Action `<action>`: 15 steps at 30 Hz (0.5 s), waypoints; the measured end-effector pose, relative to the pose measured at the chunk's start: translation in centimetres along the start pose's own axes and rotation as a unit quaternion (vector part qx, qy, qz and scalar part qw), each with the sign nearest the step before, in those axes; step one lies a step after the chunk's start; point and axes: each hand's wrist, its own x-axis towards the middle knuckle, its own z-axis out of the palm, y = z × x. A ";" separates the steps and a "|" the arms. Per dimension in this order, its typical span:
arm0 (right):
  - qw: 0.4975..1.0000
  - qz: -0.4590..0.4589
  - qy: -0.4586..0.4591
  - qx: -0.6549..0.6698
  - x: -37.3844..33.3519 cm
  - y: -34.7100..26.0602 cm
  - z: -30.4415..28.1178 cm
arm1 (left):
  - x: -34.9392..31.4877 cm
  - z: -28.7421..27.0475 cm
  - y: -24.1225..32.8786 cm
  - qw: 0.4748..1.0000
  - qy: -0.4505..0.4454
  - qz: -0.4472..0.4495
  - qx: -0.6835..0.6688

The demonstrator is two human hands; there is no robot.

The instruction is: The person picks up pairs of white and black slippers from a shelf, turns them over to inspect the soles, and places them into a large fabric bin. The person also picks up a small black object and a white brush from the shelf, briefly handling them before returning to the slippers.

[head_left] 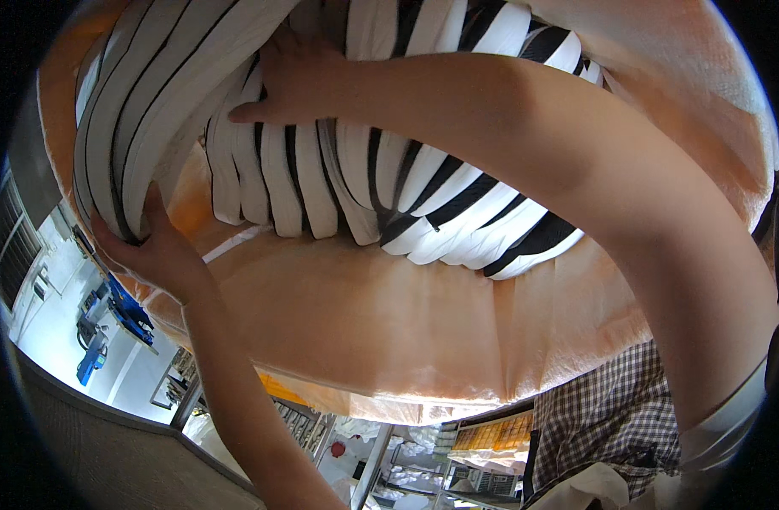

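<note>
My left hand (164, 255) is closed round the lower end of a stack of long curved white pieces with dark edges (164, 93), thumb on one side and fingers on the other. This stack arches at the left of a large peach-coloured sack (389, 323). Inside it, a packed row of similar white and black pieces (321, 183) runs from the middle to the right. My right hand (304, 81) reaches across that row and lies on it, thumb stretched out toward the held stack. Shade partly hides its fingertips.
The sack's side (687, 76) rises at the right. Below left, a blue tool or machine part (92, 357) shows outside the sack. Beneath the rim are metal racks, an orange-yellow crate (496, 433) and checked cloth (606, 416) by my body. A grey-brown surface (92, 433) fills the lower left.
</note>
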 end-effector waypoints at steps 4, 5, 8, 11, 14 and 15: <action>0.982 0.018 -0.114 0.149 2.3 1.4 0.6 | 0.5 0.1 -0.4 1.000 0.008 0.015 0.008; 0.975 0.004 -0.149 0.164 2.5 1.8 0.6 | 0.6 0.2 -0.7 1.000 0.012 0.020 0.011; 0.960 -0.043 -0.210 0.179 2.3 2.1 -0.2 | 0.6 0.4 -1.6 0.995 0.025 0.079 0.050; 0.969 -0.074 -0.215 0.096 1.2 1.1 -2.4 | -0.3 1.4 -2.7 0.995 0.043 0.090 0.026; 0.957 -0.074 -0.278 -0.042 -0.8 1.2 -5.3 | -2.9 4.7 -3.3 0.984 0.045 0.063 0.160; 0.955 -0.088 -0.275 -0.073 -1.2 1.1 -5.9 | -4.2 6.3 -3.3 0.996 -0.018 0.023 0.082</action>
